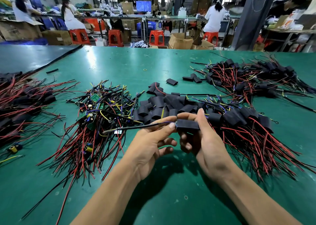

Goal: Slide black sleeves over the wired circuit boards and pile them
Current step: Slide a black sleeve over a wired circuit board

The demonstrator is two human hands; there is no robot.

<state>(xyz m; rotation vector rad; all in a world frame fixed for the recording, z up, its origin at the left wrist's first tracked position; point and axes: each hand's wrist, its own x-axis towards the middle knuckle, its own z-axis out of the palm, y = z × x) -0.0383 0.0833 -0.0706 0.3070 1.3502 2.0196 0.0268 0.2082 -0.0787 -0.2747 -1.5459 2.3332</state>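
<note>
Our right grip (pixel 201 139) curls round a sleeve (pixel 188 124) above the near middle of the surface (pixel 171 199). Our left grip (pixel 150 144) pinches the wires (pixel 133 128) trailing from its left end. Tugging those wires too hard could pull the board, which we cannot see, out of the sleeve, or a part could snag inside. We count one sleeve in hand, one heap of bare boards (pixel 102 113) at left, one heap of loose sleeves (pixel 159 105) beyond, and three sleeved piles (pixel 248 120).

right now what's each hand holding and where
Right hand grips the black sleeve around its body; left hand pinches the wires where they enter it.
</note>
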